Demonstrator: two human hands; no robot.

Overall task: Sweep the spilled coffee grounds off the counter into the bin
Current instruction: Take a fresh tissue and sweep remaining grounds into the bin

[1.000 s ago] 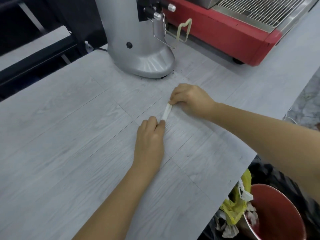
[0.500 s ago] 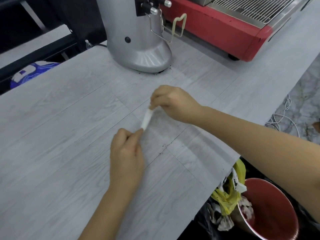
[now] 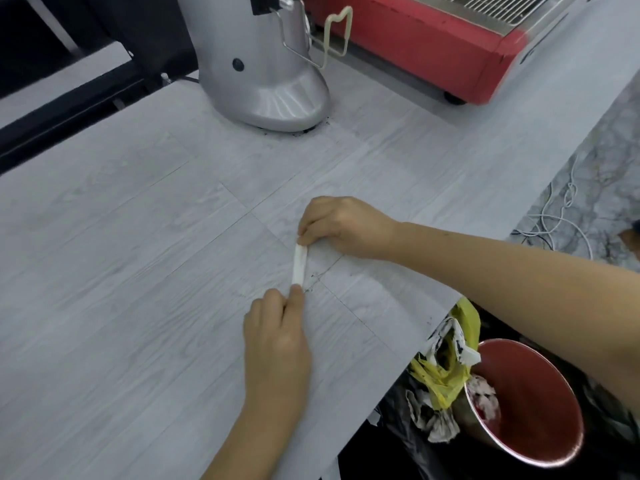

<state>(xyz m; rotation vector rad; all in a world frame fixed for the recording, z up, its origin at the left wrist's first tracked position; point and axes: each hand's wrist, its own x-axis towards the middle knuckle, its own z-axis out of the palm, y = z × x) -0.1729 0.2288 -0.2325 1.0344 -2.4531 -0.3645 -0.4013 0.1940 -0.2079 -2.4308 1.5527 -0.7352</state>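
A folded white paper strip (image 3: pixel 299 265) stands on edge on the pale grey wood-grain counter (image 3: pixel 138 271). My left hand (image 3: pixel 277 341) pinches its near end and my right hand (image 3: pixel 341 225) pinches its far end. A thin scatter of dark coffee grounds (image 3: pixel 316 278) lies just right of the strip, along a seam in the counter. Below the counter's right edge stands a red metal bin (image 3: pixel 533 403), with crumpled paper inside and a yellow bag (image 3: pixel 446 368) at its rim.
A silver coffee grinder (image 3: pixel 263 71) stands at the back of the counter with a few grounds around its base. A red espresso machine (image 3: pixel 433 46) sits behind it to the right. White cables (image 3: pixel 561 216) lie on the marble floor at right.
Both hands have dragged the strip across the counter toward the right edge and the bin. A line of grounds now shows beside the strip.
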